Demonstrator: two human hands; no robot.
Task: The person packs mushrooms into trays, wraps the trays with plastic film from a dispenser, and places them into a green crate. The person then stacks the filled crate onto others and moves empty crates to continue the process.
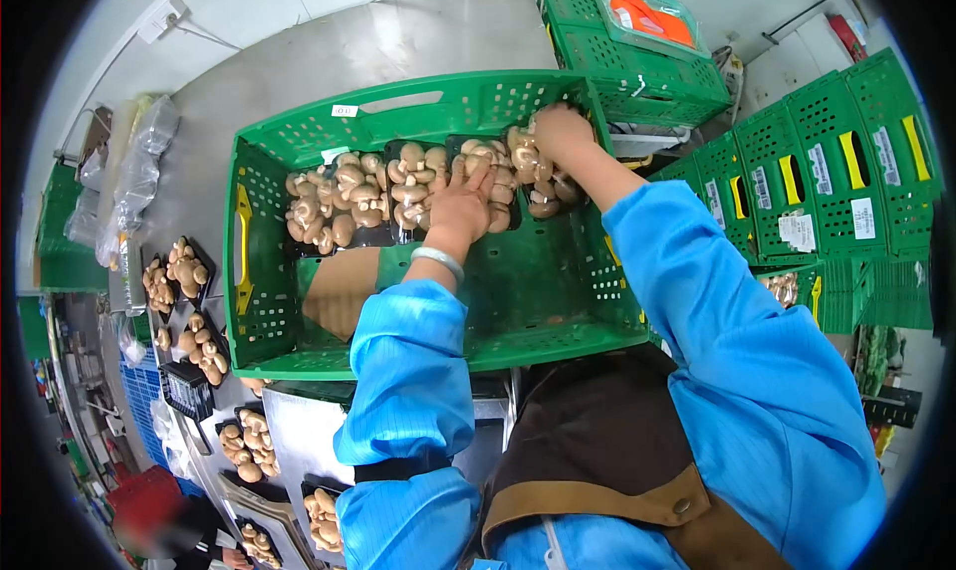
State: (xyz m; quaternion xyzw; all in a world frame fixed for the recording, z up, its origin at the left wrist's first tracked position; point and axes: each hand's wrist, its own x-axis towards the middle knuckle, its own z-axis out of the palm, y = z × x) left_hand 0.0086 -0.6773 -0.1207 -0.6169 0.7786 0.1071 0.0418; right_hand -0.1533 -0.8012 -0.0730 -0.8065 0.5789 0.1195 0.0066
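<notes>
Several black trays of brown mushrooms (pixel 349 187) stand in a row along the far side of a green plastic crate (pixel 438 356). My left hand (pixel 461 210), with a bangle at the wrist, lies with fingers spread on the mushrooms of a tray right of the middle. In the crate's far right corner my right hand (pixel 564 132) is closed at the far end of the last mushroom tray (pixel 543 177). Its fingertips are partly hidden. A piece of brown cardboard (pixel 342 291) shows at the near left of the crate's floor.
More mushroom trays (pixel 204 349) lie on the metal table to the left. Stacked green crates (pixel 827 172) stand at the right; another (pixel 637 77) at the back holds a basket with an orange item (pixel 652 17). Plastic film (pixel 139 172) lies at the far left. Another person's hand (pixel 236 558) shows at lower left.
</notes>
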